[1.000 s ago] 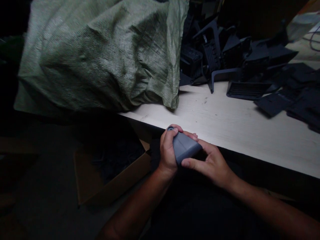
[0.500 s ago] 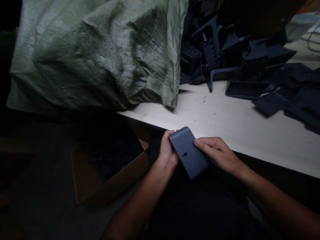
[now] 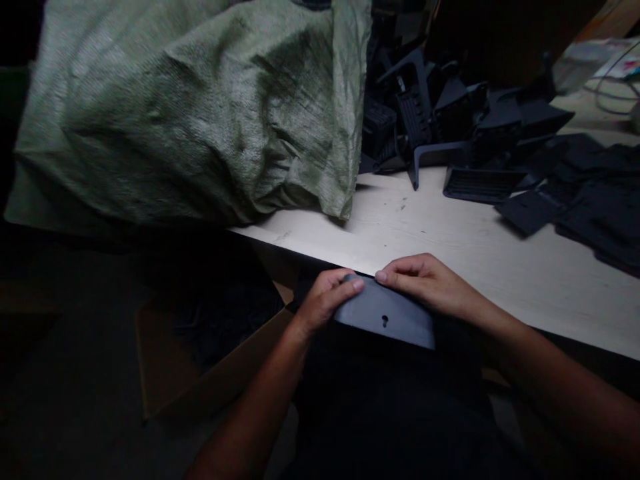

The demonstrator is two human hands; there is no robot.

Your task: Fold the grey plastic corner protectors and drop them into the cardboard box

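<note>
A smooth grey plastic part [image 3: 400, 312] with a small keyhole-shaped slot is held in front of the table's edge, its broad face tilted. My left hand [image 3: 327, 298] grips its left end, with the thumb on top of the face. My right hand [image 3: 423, 280] pinches the upper edge near the middle between thumb and fingers. The fingertips of both hands behind the part are hidden.
A large green woven sack [image 3: 200, 120] lies on the left of the pale table [image 3: 400, 227]. Dark plastic brackets [image 3: 415, 113] are heaped behind, with flat dark plates [image 3: 600, 207] at right. Below left stands an open cardboard box [image 3: 215, 387] holding dark pieces.
The grey part has turned, so its long side now runs more sideways. My left thumb has come onto its face. My right hand has shifted slightly left and up along its edge.
</note>
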